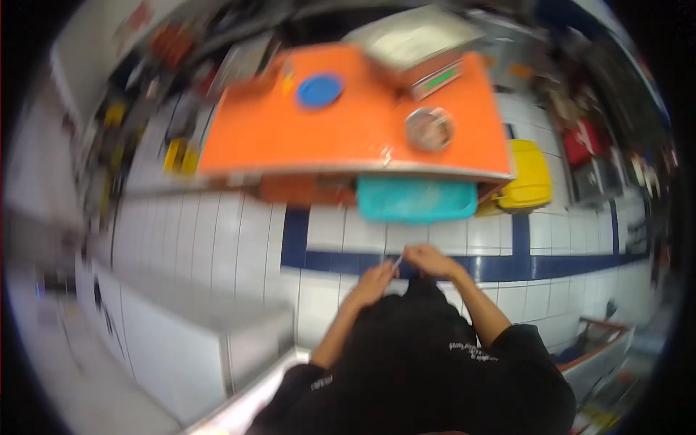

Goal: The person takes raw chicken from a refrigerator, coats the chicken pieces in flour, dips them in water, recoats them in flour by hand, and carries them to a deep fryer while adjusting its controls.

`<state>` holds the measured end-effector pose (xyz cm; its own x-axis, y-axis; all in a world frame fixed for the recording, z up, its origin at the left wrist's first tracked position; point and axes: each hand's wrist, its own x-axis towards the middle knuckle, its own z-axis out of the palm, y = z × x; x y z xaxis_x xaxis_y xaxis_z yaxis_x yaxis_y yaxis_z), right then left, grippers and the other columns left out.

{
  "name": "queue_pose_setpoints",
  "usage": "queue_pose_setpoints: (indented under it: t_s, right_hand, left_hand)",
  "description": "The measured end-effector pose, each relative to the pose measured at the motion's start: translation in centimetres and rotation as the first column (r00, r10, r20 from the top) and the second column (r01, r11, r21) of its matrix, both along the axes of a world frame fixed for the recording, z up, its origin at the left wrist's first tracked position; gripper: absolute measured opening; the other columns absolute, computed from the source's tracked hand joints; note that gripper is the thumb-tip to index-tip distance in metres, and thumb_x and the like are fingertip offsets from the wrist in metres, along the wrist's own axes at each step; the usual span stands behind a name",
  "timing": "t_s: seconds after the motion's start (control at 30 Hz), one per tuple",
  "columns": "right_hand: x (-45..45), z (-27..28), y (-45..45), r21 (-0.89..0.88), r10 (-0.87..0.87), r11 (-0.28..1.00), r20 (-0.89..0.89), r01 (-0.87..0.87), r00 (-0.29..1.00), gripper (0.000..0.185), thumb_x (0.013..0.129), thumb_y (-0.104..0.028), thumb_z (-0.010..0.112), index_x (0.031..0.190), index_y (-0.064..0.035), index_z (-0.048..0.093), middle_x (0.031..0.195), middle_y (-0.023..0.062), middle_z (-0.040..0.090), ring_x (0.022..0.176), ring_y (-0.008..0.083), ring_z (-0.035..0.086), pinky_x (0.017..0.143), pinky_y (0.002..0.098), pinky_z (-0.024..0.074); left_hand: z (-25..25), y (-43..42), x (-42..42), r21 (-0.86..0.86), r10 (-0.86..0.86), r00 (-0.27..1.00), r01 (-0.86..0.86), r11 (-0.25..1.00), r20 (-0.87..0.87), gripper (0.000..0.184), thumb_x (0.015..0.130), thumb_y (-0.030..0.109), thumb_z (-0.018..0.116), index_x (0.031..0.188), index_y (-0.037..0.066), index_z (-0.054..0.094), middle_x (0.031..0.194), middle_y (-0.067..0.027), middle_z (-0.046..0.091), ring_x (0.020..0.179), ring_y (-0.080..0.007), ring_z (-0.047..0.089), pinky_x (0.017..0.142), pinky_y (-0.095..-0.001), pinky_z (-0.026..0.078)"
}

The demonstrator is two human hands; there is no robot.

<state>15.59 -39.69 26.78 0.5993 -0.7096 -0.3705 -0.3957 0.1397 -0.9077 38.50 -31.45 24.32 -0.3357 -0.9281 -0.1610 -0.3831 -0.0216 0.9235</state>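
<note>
Just below the frame's centre, the right hand (429, 259) pinched a small, pale, slender object (398, 262); the left hand (375, 281) met its lower end, the grip too blurred to tell. The orange table (254, 138) at upper centre bore a digital scale (439, 78) and a blue disc (319, 90).

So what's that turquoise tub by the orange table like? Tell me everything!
The turquoise tub is wide, with rounded corners, and looks like plastic. It pokes out from under the near edge of the orange table. Pale patches show inside, too blurred to name. Its support is hidden. Neither the left hand nor the right hand touches it.
</note>
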Motion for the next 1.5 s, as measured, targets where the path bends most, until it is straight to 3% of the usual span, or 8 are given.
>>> queue_pose_setpoints:
  t_s: [0.37,0.63,0.8,0.87,1.0,1.1,1.2,1.5]
  right_hand:
    - [23.8,2.7,-0.6,0.262,0.348,0.900,0.046,-0.348,0.936,0.043,0.106,-0.034,0.048,0.084,-0.0018,0.068,0.061,0.0001,0.054,0.053,0.0090,0.051,0.052,0.0264,0.0454]
    - [35.0,-0.8,-9.7,0.118,0.095,0.989,-0.002,-0.094,0.995,0.025,0.099,-0.021,0.063,0.110,-0.0034,0.077,0.072,0.0000,0.066,0.065,0.0069,0.059,0.055,0.0238,0.0479]
    - [46.6,-4.0,-17.5,0.042,-0.013,0.999,-0.011,0.014,1.000,0.025,0.090,-0.026,0.076,0.081,-0.0032,0.076,0.067,-0.0001,0.062,0.061,0.0070,0.056,0.051,0.0240,0.0462]
    - [52.6,-4.1,-20.7,-0.006,-0.033,0.999,-0.010,0.033,0.999,0.028,0.090,-0.027,0.077,0.077,-0.0030,0.073,0.065,0.0000,0.061,0.059,0.0072,0.056,0.050,0.0242,0.0461]
    - [63.6,-5.2,-26.7,-0.034,-0.061,0.998,-0.070,0.058,0.996,0.042,0.093,-0.039,0.072,0.072,-0.0019,0.068,0.061,0.0020,0.059,0.054,0.0092,0.055,0.050,0.0266,0.0479]
    - [71.2,-5.2,-31.0,-0.026,-0.079,0.997,-0.139,0.076,0.987,0.045,0.098,-0.041,0.062,0.083,-0.0003,0.072,0.068,0.0116,0.067,0.063,0.0207,0.068,0.056,0.0365,0.0549]
    - [77.5,-10.8,-33.9,-0.642,-0.102,0.766,-0.167,-0.030,0.981,0.036,0.097,-0.034,0.059,0.092,-0.0009,0.072,0.083,0.0194,0.072,0.079,0.0327,0.074,0.068,0.0467,0.0579]
    - [94.4,-8.2,-36.4,-0.385,-0.191,0.883,-0.818,-0.269,0.542,0.026,0.087,-0.029,0.065,0.089,-0.0037,0.072,0.084,0.0191,0.073,0.074,0.0337,0.074,0.064,0.0456,0.0586]
  left_hand:
    - [3.4,7.7,19.4,0.274,0.489,0.844,-0.428,0.861,-0.219,0.021,0.099,0.018,0.044,0.099,0.006,0.061,0.071,0.0004,0.048,0.069,-0.0112,0.046,0.066,-0.0291,0.040]
    - [2.0,4.4,43.7,0.364,0.735,0.674,-0.706,0.607,0.082,0.025,0.101,0.021,0.044,0.095,0.002,0.060,0.072,-0.0023,0.050,0.069,-0.0132,0.047,0.065,-0.0305,0.041]
    - [-12.3,12.6,59.5,0.214,0.861,0.364,-0.928,0.303,0.356,0.040,0.107,0.032,0.038,0.085,0.005,0.058,0.068,-0.0032,0.053,0.061,-0.0162,0.048,0.057,-0.0360,0.041]
    - [-20.8,21.5,63.1,0.211,0.750,0.456,-0.889,0.406,0.479,0.025,0.097,0.015,0.046,0.085,0.000,0.062,0.088,-0.0215,0.064,0.084,-0.0402,0.061,0.076,-0.0509,0.047]
    - [-15.7,26.8,61.2,0.096,0.419,0.611,-0.632,0.769,0.671,0.026,0.094,0.025,0.054,0.106,0.003,0.060,0.094,-0.0173,0.064,0.082,-0.0347,0.063,0.067,-0.0509,0.047]
    - [-12.3,24.6,64.0,0.541,0.527,0.627,-0.773,0.330,0.574,0.027,0.095,0.027,0.054,0.106,0.004,0.060,0.091,-0.0152,0.061,0.078,-0.0316,0.060,0.064,-0.0484,0.045]
    - [-11.5,20.8,70.6,0.678,0.661,0.511,-0.735,0.006,0.549,0.027,0.096,0.029,0.053,0.106,0.005,0.060,0.089,-0.0131,0.059,0.074,-0.0285,0.057,0.061,-0.0459,0.044]
    - [-12.9,3.7,107.0,0.705,0.771,0.369,-0.695,-0.142,0.518,0.030,0.098,0.035,0.051,0.107,0.008,0.059,0.082,-0.0070,0.053,0.062,-0.0194,0.049,0.051,-0.0383,0.038]
